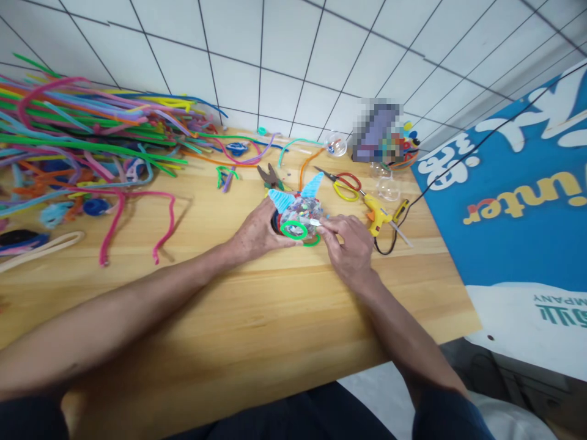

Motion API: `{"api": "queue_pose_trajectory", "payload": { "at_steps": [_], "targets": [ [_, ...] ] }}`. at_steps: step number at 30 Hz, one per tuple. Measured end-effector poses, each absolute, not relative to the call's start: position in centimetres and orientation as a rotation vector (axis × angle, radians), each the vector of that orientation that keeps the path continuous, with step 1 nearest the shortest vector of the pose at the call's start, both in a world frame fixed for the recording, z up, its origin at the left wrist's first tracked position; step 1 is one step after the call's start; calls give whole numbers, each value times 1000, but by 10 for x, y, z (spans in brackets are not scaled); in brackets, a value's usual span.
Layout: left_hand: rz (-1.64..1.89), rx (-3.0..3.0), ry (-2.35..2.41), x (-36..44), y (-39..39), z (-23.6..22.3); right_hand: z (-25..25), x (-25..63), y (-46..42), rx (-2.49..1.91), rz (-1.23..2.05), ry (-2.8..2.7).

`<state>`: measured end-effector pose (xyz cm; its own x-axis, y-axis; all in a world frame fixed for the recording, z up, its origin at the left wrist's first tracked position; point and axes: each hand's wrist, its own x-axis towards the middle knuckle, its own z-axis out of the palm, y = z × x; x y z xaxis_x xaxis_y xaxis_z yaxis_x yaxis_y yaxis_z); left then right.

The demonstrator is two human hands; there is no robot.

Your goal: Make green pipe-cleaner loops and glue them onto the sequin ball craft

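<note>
My left hand [259,231] is wrapped round the side of a clear plastic ball ornament [300,209] filled with colourful bits. Two light blue pipe-cleaner ears [313,184] stick up from its top, and a green pipe-cleaner ring [294,230] sits on its near side. Between the thumb and fingertips of my right hand [347,244] is a small white piece [315,223], too small to identify, held against or very close to the ball's right side. A second green ring shows partly below the ball.
Pliers [270,177] and scissors [342,184] lie beyond my hands. A yellow glue gun [380,215] with a black cord rests to the right, near clear plastic domes [389,188]. Many pipe cleaners [114,125] are heaped at the left. Behind the wooden table [275,318] stands a tiled wall.
</note>
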<state>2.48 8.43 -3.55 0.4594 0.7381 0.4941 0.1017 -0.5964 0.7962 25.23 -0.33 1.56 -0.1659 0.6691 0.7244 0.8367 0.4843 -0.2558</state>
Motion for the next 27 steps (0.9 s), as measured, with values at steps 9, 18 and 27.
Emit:
{"api": "queue_pose_trajectory", "payload": {
  "at_steps": [9,18,27],
  "targets": [
    [1160,2054,686,25,85,-35,13,269,-5,-1168,-195,-1929],
    [1184,2070,636,25,85,-40,18,256,-4,-1233,-250,-1940],
    [1128,2049,688,24,86,-34,19,270,-6,-1209,-168,-1913]
  ]
}}
